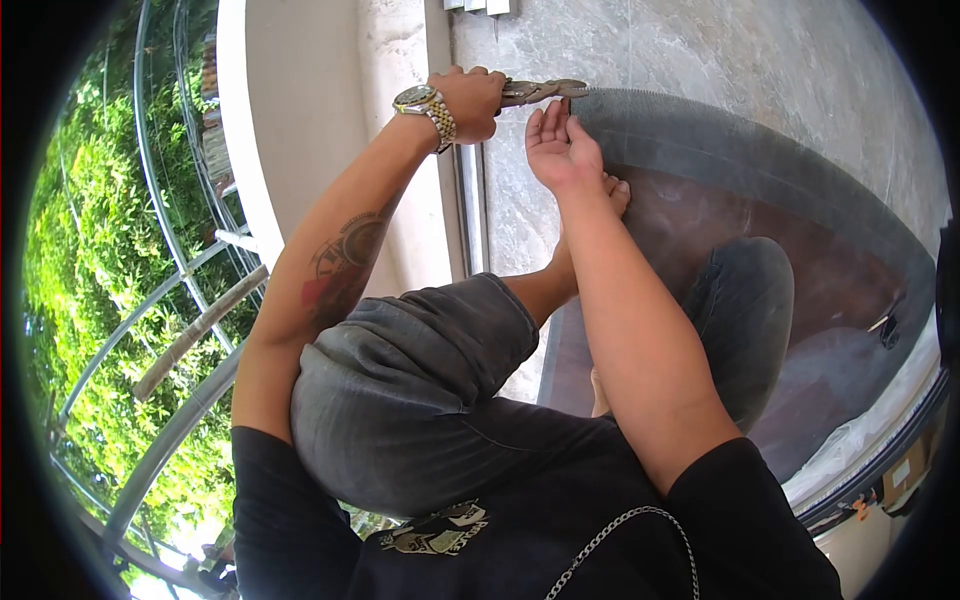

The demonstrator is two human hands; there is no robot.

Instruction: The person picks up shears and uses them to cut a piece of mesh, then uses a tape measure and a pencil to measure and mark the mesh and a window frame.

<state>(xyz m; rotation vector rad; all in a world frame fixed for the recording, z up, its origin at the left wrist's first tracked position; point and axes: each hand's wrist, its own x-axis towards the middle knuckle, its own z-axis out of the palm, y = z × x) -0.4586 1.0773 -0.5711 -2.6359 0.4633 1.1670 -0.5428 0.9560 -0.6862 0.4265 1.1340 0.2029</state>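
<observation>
The pliers (545,92), a worn brown metal tool, lie level between twelve and one o'clock, with their nose at the near corner of a large dark panel (680,140). Whether the jaws grip that corner is too small to tell. The panel spreads from one toward four o'clock, grey along its border and reddish brown within, its upper edge finely toothed. Under it is grey, marbled floor (540,50). Metal strips (480,5) sit at twelve, by the picture's top, and a pale ledge (330,120) stands at eleven. Greenery (90,330) and curved rails (165,440) fill eight to ten. A bent knee (755,290) covers part of the panel at three, and a bare foot (617,195) shows near two, partly hidden by the right forearm. The left hand (470,100), a watch (425,105) at its wrist, reaches up to twelve, fingers wrapped around the handles. The right hand (563,148) is palm up at one, fingers close together and slightly curled just below the nose; whether they pinch anything, I cannot tell.
</observation>
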